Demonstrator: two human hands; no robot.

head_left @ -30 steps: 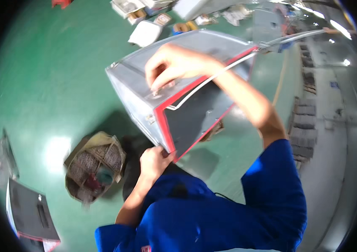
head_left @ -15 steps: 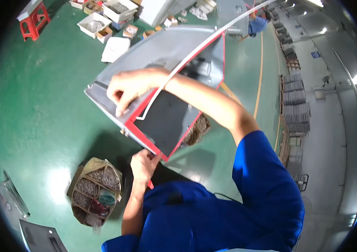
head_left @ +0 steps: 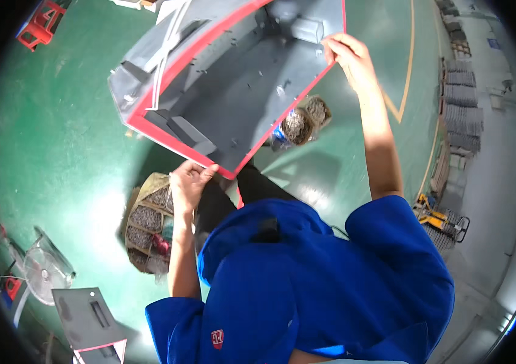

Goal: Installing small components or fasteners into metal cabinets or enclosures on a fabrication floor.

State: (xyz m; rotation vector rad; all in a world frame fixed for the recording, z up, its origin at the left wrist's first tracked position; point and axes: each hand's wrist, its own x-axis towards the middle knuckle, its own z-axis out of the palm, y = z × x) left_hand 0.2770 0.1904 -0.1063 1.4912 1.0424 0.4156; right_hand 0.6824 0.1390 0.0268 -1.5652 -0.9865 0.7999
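A large grey metal box with a red-edged rim lies in front of me, its open side facing up. Small dark bits are scattered over its inner floor. My left hand is closed on the red rim near the closest corner, thumb on top. Farther off, my right hand pinches the same rim on the right side. A thin white strip runs along the left part of the box, its end bent near the red rim's left corner. The box's far end is cut off by the picture's edge.
Cartons of small metal parts stand on the green floor: a divided one at left, others beyond the box's right edge. A red stool, a fan and a grey metal panel lie leftward; a yellow pallet truck stands right.
My right hand has left the box's left side and swung over to its right rim. The left hand stays at the near corner. More of the box's inside shows.
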